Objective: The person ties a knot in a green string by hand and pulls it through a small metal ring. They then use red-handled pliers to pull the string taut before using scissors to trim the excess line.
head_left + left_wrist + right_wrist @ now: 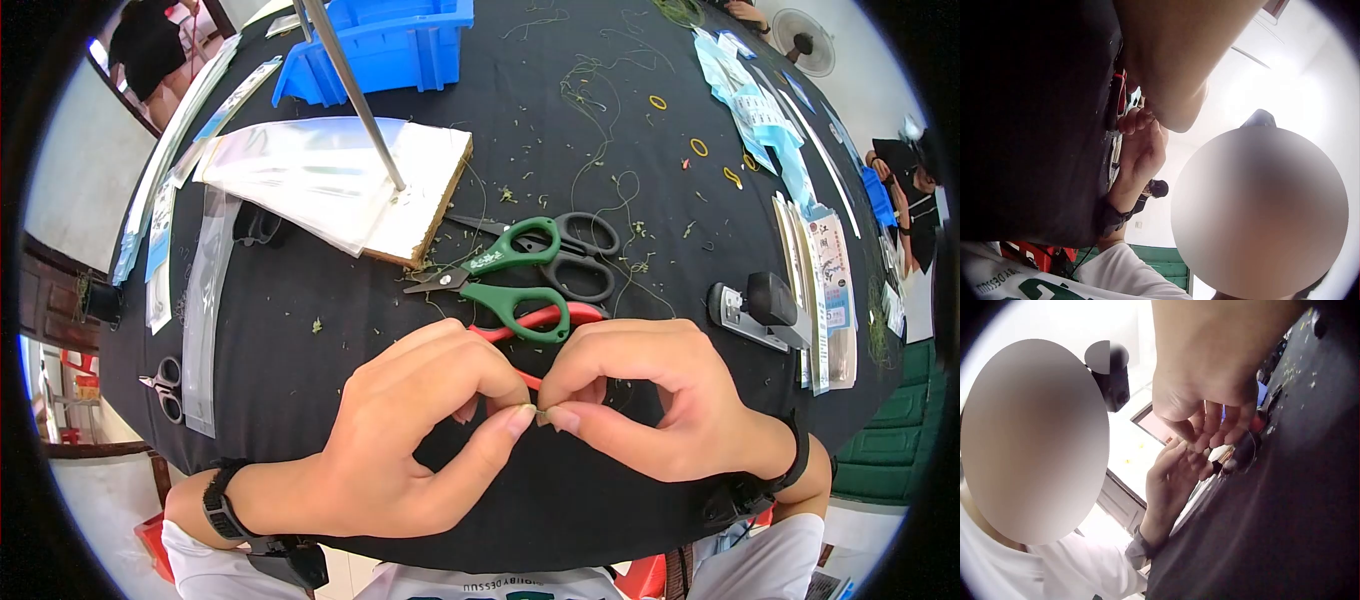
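In the head view my left hand point(385, 450) and right hand point(700, 420) meet low over the black-covered table. Thumb and forefinger of each hand pinch a tiny, thin greenish strand point(541, 411), mostly hidden by the fingertips. Just beyond the hands lie green-handled scissors point(483, 265), overlapping black-handled scissors point(575, 245). A red-handled tool point(560, 313) lies under them, partly covered by my fingers. From the left wrist view, the right hand point(1144, 150) shows past my left forearm. The right wrist view has both sets of fingertips close together, with the left hand point(1169, 481) behind.
A metal rod point(350, 90) rises from a white-topped board point(425, 190) with clear plastic sleeves point(290, 175). Behind it stands a blue bin point(400, 50). A stapler point(765, 310) and printed packets point(835, 270) lie right, small scissors point(167, 385) left. Loose threads and rubber bands point(699, 147) are scattered beyond.
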The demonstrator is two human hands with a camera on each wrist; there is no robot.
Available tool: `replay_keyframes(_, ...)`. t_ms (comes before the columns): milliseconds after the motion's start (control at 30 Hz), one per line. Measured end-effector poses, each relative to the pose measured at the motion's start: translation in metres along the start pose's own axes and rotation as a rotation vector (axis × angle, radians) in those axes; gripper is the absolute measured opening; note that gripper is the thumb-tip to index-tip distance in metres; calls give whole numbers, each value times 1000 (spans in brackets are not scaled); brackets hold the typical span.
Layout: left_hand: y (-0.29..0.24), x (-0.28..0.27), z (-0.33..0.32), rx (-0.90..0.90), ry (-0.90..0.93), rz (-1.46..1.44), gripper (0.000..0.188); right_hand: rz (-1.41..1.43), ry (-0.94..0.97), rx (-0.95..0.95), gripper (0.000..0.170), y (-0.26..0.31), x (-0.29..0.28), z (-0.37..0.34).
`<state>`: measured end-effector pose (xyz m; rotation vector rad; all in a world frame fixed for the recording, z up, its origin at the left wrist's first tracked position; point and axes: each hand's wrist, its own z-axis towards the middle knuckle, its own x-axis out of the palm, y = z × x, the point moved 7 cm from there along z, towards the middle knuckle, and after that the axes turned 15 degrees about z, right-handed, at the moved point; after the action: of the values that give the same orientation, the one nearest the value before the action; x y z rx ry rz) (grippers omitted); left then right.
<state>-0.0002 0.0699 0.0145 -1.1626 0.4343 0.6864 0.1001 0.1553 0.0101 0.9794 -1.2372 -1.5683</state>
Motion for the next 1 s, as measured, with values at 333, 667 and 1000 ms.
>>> replay_keyframes(333, -6, 3, 2, 90, 0, 64, 10, 42, 36, 18, 4, -3, 4, -1)
replay_keyframes(667, 3, 1, -1, -43, 38, 9, 6, 43, 17, 18, 6, -3, -1, 0)
replay_keyframes(1000, 5, 2, -1, -85, 45, 7, 7, 43, -11, -15, 5, -5, -3, 0)
